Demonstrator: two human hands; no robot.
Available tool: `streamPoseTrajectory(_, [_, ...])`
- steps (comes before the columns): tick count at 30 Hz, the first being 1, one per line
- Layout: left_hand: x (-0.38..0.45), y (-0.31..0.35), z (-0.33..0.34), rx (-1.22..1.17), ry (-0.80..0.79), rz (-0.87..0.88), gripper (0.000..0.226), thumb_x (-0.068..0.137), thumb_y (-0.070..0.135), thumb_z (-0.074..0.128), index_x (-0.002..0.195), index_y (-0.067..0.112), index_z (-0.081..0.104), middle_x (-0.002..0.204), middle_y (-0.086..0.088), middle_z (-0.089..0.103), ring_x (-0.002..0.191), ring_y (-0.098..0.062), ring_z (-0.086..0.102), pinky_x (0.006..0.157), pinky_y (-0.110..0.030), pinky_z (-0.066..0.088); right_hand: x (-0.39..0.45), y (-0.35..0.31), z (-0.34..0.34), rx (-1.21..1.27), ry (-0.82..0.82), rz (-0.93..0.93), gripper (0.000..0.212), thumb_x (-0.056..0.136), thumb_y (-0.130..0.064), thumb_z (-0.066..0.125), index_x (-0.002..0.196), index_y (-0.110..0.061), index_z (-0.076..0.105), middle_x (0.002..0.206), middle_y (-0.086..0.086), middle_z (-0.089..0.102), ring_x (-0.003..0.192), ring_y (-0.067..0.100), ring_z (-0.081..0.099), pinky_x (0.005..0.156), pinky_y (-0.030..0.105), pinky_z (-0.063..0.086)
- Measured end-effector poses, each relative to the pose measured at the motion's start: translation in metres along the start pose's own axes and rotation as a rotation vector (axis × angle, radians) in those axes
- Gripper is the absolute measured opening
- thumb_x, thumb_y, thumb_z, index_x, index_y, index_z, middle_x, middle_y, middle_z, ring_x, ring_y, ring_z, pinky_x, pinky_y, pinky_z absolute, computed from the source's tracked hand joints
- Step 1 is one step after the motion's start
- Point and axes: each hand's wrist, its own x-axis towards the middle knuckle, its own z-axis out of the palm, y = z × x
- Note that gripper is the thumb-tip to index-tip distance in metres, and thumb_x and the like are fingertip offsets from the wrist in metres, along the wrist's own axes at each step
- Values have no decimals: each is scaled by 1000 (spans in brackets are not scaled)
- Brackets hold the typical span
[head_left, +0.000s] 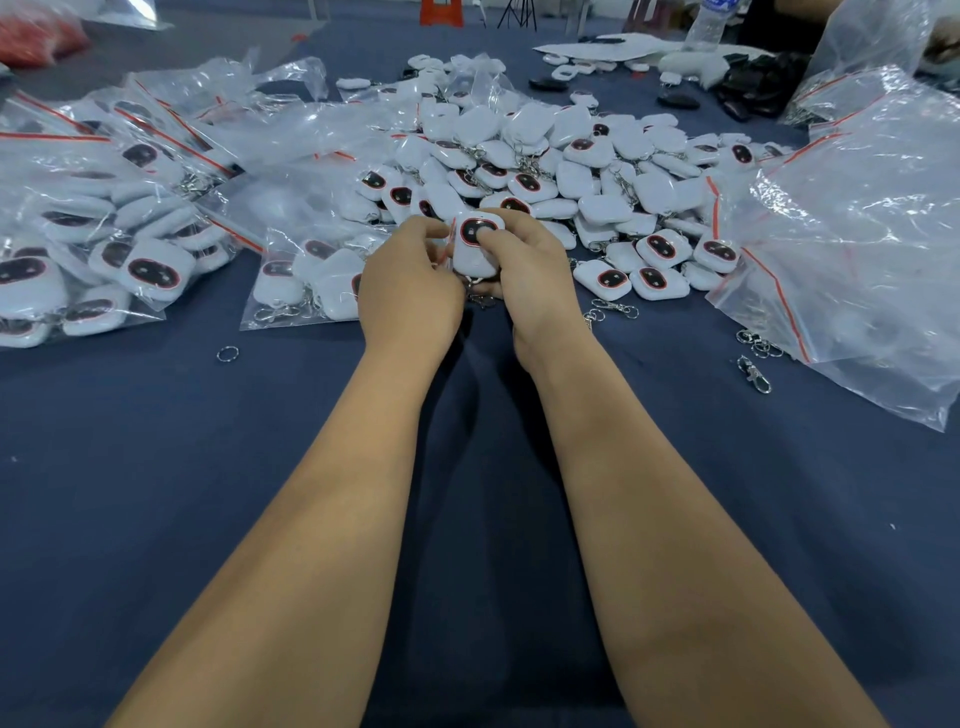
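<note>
Blue surface is carrying a pile at 12 o'clock, while the left hand and right hand are holding one white remote in their grip, likely checking it before bagging.

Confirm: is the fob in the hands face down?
No, the white fob shows its dark, red-rimmed face to the camera, with the thumb of the right hand resting on it.
</note>
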Motion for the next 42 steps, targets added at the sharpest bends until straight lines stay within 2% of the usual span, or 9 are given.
streamPoseTrajectory(5, [0, 2, -1, -193, -34, -51, 35, 86, 2, 48, 104, 26, 65, 91, 15, 64, 89, -8, 61, 83, -28, 51, 0, -2, -1, -18, -15, -8, 21, 93, -2, 50, 103, -11, 66, 97, 8, 66, 85, 16, 61, 68, 26, 52])
streamPoseTrajectory(8, [1, 3, 0, -241, -48, -109, 35, 83, 13, 47, 101, 28, 73, 76, 17, 66, 72, -7, 59, 71, -29, 49, 0, -3, -1, -15, -30, -9, 22, 94, -2, 49, 109, -8, 65, 95, 6, 65, 79, 13, 60, 65, 24, 52])
streamPoseTrajectory(11, [1, 5, 2, -283, -61, -145, 25, 82, 26, 47, 81, 37, 69, 57, 20, 59, 63, -11, 54, 67, -33, 46, -1, -2, -2, -10, -47, -22, 22, 95, -1, 49, 112, -5, 63, 90, 3, 63, 70, 6, 60, 60, 18, 51])
streamPoseTrajectory(15, [-1, 7, 2, -268, -76, -138, 18, 81, 35, 49, 67, 37, 60, 54, 21, 57, 60, -11, 51, 66, -37, 43, 0, -1, -1, -11, -67, -29, 26, 95, 4, 44, 113, -2, 62, 89, 6, 63, 70, 8, 60, 59, 16, 50])
streamPoseTrajectory(18, [-1, 7, 2, -258, -72, -132, 16, 82, 35, 51, 68, 35, 58, 58, 22, 59, 62, -10, 52, 70, -39, 47, 1, 0, 0, -42, -72, -32, 27, 95, 4, 44, 114, -3, 62, 98, 12, 62, 80, 16, 58, 63, 19, 47])
streamPoseTrajectory(30, [-3, 9, -1, -266, -99, -130, 6, 87, 33, 50, 81, 33, 52, 89, 4, 69, 71, -16, 55, 80, -47, 52, 3, 1, 1, -36, -73, -18, 29, 95, 2, 45, 119, -2, 60, 105, 12, 64, 78, 13, 60, 58, 16, 47])
streamPoseTrajectory(33, [-3, 8, 1, -251, -85, -102, 10, 91, 29, 49, 81, 29, 48, 89, -2, 68, 69, -17, 53, 72, -43, 48, 2, 2, 1, -8, -80, -13, 28, 94, 3, 45, 117, -2, 61, 100, 11, 65, 73, 10, 61, 57, 16, 48])
streamPoseTrajectory(37, [-4, 6, 2, -209, -55, -31, 9, 95, 25, 46, 92, 18, 50, 78, 5, 60, 71, -14, 52, 67, -34, 42, 2, 2, 2, 7, -84, -20, 28, 93, 3, 46, 114, -2, 63, 97, 12, 64, 70, 9, 58, 56, 17, 46])
streamPoseTrajectory(42, [-5, 7, 3, -180, -63, 9, 12, 97, 25, 44, 95, 14, 48, 82, -2, 62, 75, -19, 54, 69, -39, 43, -1, -1, 1, 37, -107, -43, 26, 92, 6, 44, 103, -7, 63, 89, 8, 64, 67, 8, 58, 54, 15, 46])
